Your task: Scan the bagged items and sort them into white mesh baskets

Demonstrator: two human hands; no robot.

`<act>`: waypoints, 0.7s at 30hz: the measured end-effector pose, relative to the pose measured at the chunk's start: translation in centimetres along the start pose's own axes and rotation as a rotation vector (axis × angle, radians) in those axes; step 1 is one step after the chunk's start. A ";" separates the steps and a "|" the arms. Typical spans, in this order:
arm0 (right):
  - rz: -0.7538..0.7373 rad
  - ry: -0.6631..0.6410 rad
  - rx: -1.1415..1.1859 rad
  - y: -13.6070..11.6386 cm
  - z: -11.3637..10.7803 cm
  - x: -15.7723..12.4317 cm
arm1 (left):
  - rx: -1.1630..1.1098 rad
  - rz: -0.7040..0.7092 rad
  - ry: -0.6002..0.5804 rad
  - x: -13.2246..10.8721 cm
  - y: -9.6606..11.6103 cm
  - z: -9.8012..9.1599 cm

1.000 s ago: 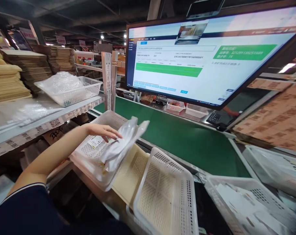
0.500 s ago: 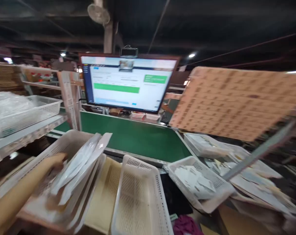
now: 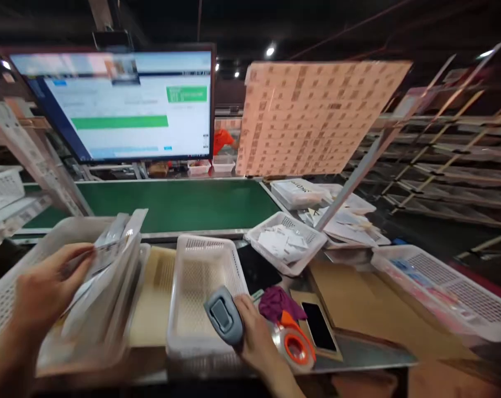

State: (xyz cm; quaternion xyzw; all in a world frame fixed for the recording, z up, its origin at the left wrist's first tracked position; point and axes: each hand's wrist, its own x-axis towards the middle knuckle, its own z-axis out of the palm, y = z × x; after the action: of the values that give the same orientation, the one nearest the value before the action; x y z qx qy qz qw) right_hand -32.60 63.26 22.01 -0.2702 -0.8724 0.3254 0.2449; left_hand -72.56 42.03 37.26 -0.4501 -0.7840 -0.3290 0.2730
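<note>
While left hand (image 3: 47, 290) pinches flat plastic packets (image 3: 105, 265) upright in white tray (image 3: 10, 293) at 9 o'clock, right hand (image 3: 254, 337) clasps grey scanner (image 3: 225, 315) over empty basket (image 3: 200, 293) — judgement: fan packets, turn label square to scanner, keep wrist steady.

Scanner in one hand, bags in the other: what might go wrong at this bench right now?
The left hand pinches a loose sheaf of white plastic mailer bags standing in the white perforated basket; they may slide out. The right hand grips the grey handheld scanner close to the orange-cored tape roll and black smartphone near the bench edge, so a swing might knock them off.
</note>
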 end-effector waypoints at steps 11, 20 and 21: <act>0.213 -0.433 -0.392 -1.6 -2.0 -2.0 | -0.402 -0.135 -0.749 -9.2 13.3 18.3; 0.213 -0.206 -0.126 10.0 0.1 -8.4 | 0.400 -0.083 -0.337 -2.0 10.6 10.9; 0.204 -0.193 -0.114 10.5 0.2 -8.5 | 0.505 -0.170 -0.383 -0.4 10.0 9.3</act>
State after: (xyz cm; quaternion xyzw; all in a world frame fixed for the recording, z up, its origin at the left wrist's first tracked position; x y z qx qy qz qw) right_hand -23.23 64.60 12.39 -0.3384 -0.8770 0.3229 0.1098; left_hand -64.78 52.69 33.74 -0.3550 -0.9126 -0.0551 0.1952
